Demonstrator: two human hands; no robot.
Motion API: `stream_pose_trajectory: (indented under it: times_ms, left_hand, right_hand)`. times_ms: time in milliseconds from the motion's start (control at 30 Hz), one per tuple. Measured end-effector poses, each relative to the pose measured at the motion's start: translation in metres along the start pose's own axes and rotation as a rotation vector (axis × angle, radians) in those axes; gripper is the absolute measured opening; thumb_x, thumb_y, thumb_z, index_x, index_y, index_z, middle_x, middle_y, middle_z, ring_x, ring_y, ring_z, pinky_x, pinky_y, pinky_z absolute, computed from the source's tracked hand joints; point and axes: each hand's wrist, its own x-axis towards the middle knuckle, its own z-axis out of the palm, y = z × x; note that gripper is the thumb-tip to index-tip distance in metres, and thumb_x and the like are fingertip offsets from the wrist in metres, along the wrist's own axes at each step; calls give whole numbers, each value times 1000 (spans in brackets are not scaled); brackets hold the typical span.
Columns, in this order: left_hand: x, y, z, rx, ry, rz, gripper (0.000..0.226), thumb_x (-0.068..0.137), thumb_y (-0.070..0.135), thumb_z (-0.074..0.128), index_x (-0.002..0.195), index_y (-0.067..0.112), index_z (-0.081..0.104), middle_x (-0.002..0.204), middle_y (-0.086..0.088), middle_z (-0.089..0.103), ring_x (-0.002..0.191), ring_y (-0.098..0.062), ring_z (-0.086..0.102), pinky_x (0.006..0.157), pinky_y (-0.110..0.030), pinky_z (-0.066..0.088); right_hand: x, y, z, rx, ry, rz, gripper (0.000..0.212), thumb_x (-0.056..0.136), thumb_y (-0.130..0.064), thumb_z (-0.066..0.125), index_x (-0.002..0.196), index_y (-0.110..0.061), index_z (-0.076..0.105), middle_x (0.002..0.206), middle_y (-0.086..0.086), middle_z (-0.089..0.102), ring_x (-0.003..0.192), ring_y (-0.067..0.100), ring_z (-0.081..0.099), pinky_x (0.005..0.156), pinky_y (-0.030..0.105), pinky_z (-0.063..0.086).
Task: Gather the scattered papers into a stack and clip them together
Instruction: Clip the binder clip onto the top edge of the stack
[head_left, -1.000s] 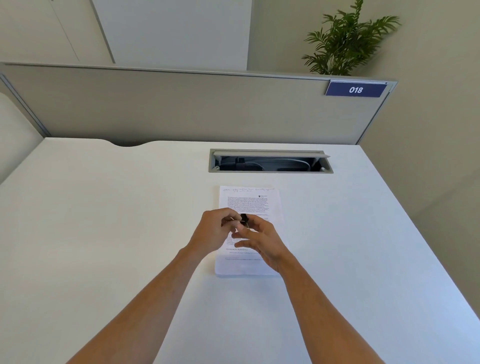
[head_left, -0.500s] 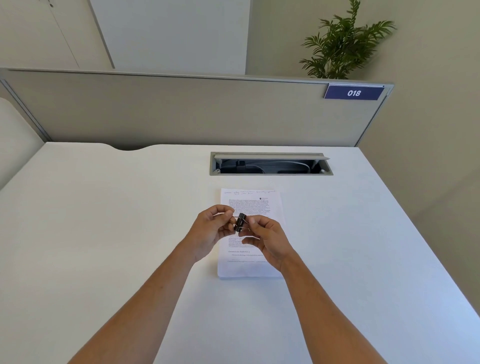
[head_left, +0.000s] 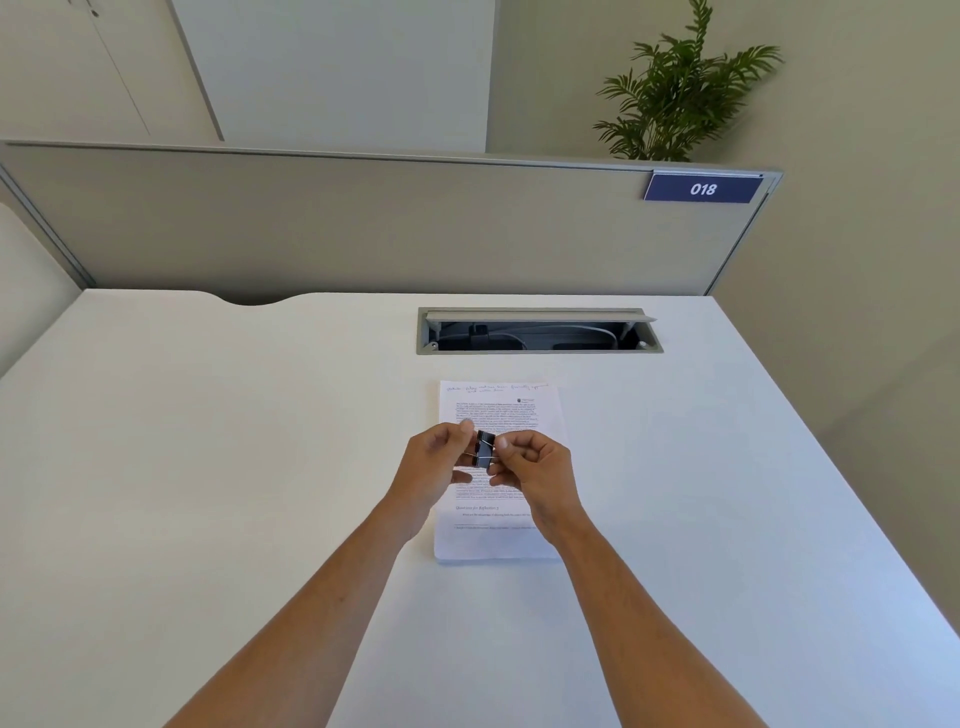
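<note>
While we hold a black binder clip (head_left: 484, 450) between both hands, left hand (head_left: 436, 467) and right hand (head_left: 535, 470) fingers pinching it, above the stacked papers (head_left: 540, 415) lying mid-desk (head_left: 208, 467).

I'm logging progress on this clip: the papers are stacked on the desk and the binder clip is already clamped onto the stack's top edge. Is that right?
Not quite. The papers are stacked on the desk, but the binder clip is not on them yet: the head view shows it held above the stack between the left hand and the right hand.
</note>
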Motion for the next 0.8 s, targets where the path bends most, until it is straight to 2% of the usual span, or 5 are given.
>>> stream_pose_trajectory:
  times_ms: [167,300,467,567,800]
  left_hand:
    - [2,-5,1,127,27,89,12,92,14,65,99,6,68,91,-8,72,83,-21,71,75,-29,59]
    - [7,-8,0,175,78,130,7,92,9,62,95,9,69,87,-8,74,83,-29,71,78,-36,60]
    - [6,-11,4,141,113,111,8,93,10,61,94,11,69,91,-8,74,86,-26,70,70,-30,57]
    - [6,-15,2,83,111,63,11,93,11,61,98,7,70,93,-8,74,86,-23,68,65,-26,51]
    - [8,-19,6,3,70,25,13,94,10,60,101,6,71,87,-3,74,83,-20,69,68,-29,52]
  right_hand:
    - [-1,4,-1,-31,-41,-2,5,90,-4,67,94,-1,68,75,14,74,69,23,71,68,32,61]
    - [-3,5,-2,29,-88,27,18,87,-3,71,105,-1,67,81,16,74,75,26,72,76,36,60]
    - [-2,7,-2,-20,-88,43,31,87,-11,73,117,-3,65,101,19,70,88,30,73,81,37,60]
    - [-2,9,-6,-26,-102,67,32,87,-13,73,117,-3,67,105,21,69,91,29,72,82,36,59]
    - [-4,12,-13,-20,-143,121,16,92,-18,68,96,-3,73,87,8,72,83,25,70,81,35,58]
